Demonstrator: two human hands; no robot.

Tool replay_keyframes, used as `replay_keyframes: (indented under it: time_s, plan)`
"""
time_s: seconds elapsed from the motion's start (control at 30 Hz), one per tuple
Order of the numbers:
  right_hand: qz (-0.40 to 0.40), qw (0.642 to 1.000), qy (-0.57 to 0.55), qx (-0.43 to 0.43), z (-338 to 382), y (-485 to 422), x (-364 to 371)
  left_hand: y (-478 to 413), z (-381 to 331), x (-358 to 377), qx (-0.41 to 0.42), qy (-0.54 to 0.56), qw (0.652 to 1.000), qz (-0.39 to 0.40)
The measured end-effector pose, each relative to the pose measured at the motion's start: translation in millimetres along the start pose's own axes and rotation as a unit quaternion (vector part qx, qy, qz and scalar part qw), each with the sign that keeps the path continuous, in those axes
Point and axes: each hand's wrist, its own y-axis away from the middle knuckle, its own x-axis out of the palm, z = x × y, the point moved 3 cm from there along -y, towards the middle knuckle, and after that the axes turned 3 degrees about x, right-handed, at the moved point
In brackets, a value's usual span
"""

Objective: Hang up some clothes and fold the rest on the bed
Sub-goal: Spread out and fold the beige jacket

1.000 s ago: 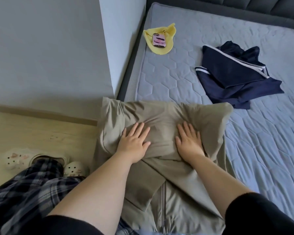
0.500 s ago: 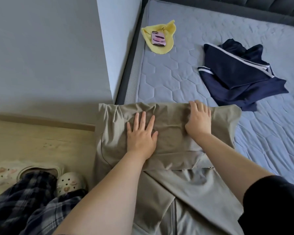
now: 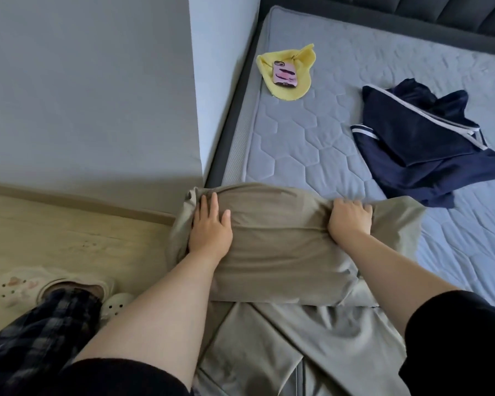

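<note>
The khaki garment (image 3: 277,241) lies at the near corner of the bed (image 3: 312,144), its far part doubled over into a thick band. It looks light, soft and limp, and would probably slide and crease, so it is best taken at the fold's ends. The left hand (image 3: 210,227) presses flat on the band's left end. The right hand (image 3: 350,221) curls its fingers over the far edge, gripping cloth. Beyond lie a crumpled navy garment (image 3: 423,144) and a yellow cloth (image 3: 303,78) bearing a phone (image 3: 285,74); no container shows.
</note>
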Motion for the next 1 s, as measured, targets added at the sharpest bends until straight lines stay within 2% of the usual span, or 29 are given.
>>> replay_keyframes:
  time_s: [0.1,0.17,0.2,0.27,0.3,0.37,0.47,0.57,0.77,0.83,0.9,1.0]
  plan:
    - [0.005,1.0,-0.009,0.007,4,0,1,-4,3,-9,-0.077,0.013,0.997,-0.006]
    - [0.006,1.0,-0.021,0.011,5,-1,-5,-5,-2,-20,-0.108,0.012,0.992,-0.066]
    - [-0.003,0.999,-0.036,0.005,7,0,-10,-5,-8,-27,-0.094,0.0,0.988,-0.119]
    - [-0.044,0.994,-0.097,-0.035,14,5,-21,-9,-32,-37,0.029,-0.025,0.98,-0.196]
    - [-0.068,0.985,-0.143,-0.07,20,8,-26,-12,-49,-38,0.115,-0.037,0.973,-0.195]
    - [-0.075,0.964,-0.215,-0.138,36,15,-34,-17,-76,-29,0.233,-0.06,0.963,-0.119]
    - [0.032,0.963,-0.187,-0.192,49,17,-30,-21,-82,-5,0.247,-0.135,0.959,0.03]
    - [0.108,0.966,-0.133,-0.194,43,6,-31,-27,-74,-4,0.235,-0.2,0.947,0.089]
    - [0.205,0.964,0.012,-0.167,31,-10,-57,-41,-80,-44,0.212,-0.292,0.927,0.105]
    - [0.21,0.966,0.035,-0.149,25,-9,-61,-40,-78,-52,0.198,-0.301,0.925,0.12]
    - [0.164,0.978,0.019,-0.13,21,-9,-67,-37,-79,-57,0.186,-0.302,0.93,0.102]
    - [0.05,0.992,-0.009,-0.111,18,-9,-84,-28,-88,-67,0.188,-0.321,0.928,0.013]
